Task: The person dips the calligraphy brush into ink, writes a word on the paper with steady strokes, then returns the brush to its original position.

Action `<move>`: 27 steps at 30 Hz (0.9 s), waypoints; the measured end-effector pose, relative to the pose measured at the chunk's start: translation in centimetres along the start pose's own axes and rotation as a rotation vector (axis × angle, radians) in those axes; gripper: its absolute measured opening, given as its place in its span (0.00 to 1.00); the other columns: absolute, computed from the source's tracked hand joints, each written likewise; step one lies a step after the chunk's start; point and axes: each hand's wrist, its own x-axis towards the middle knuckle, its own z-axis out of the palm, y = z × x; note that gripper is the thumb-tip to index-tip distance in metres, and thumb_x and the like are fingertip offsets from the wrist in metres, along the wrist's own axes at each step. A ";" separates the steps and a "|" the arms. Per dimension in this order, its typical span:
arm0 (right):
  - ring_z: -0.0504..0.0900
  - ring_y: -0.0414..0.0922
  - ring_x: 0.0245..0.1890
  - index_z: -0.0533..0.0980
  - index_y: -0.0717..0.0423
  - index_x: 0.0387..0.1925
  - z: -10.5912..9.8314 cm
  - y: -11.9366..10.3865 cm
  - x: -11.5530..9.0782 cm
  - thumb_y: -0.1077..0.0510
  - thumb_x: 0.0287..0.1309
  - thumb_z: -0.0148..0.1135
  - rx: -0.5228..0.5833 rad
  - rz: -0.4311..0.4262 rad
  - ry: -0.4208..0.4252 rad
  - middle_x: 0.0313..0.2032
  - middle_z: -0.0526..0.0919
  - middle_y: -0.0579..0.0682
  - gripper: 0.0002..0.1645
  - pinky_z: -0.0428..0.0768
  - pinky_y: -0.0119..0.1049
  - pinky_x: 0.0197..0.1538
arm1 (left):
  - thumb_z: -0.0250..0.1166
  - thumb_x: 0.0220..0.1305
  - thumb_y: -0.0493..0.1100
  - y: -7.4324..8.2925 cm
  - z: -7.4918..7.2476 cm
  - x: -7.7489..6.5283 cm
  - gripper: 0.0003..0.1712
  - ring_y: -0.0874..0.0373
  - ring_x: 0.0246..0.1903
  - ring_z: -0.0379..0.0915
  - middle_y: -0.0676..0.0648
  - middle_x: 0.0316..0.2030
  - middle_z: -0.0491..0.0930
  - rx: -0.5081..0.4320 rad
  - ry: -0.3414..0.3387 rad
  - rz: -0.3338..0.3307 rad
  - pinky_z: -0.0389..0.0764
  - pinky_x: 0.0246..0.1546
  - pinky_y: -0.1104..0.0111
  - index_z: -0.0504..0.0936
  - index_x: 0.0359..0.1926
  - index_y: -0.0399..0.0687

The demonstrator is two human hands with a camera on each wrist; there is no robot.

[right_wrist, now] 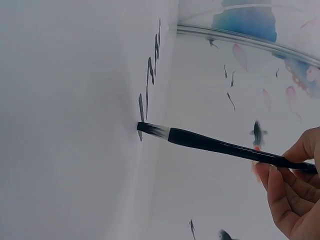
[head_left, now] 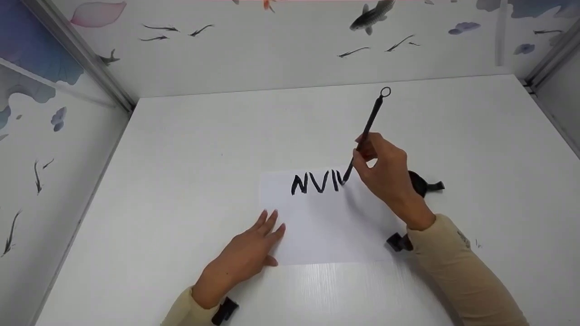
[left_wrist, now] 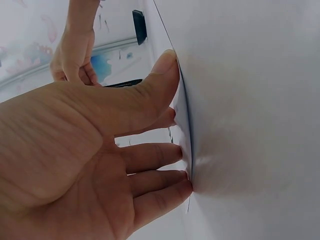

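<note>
My right hand (head_left: 383,167) pinches a black-handled calligraphy brush (head_left: 372,117) partway along its shaft, and a small loop tops the handle. In the right wrist view, the ink-dark tip of the brush bristles (right_wrist: 152,130) meets the paper at a black stroke. A white sheet of paper (head_left: 317,231) lies flat under both hands' work, bearing bold black letters (head_left: 316,182) that read like N, V and further strokes beside the tip. My left hand (head_left: 247,251) rests with extended, spread fingers on the sheet's left edge, its thumb near the lower left corner.
Partly hidden behind the right wrist is a round black object (head_left: 418,182) with a short stub pointing right. Each wrist carries a small black camera (head_left: 225,311). White panels with painted fish (head_left: 371,18) stand along the back and left of the white table (head_left: 181,158).
</note>
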 end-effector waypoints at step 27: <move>0.82 0.46 0.26 0.75 0.67 0.39 -0.4 -0.7 0.5 0.73 0.51 0.64 0.006 -0.028 0.155 0.30 0.82 0.55 0.12 0.76 0.23 0.37 | 0.71 0.54 0.44 0.1 -0.1 0.0 0.40 0.41 0.69 0.47 0.36 0.70 0.55 -0.023 -0.010 -0.010 0.76 0.51 0.59 0.68 0.66 0.38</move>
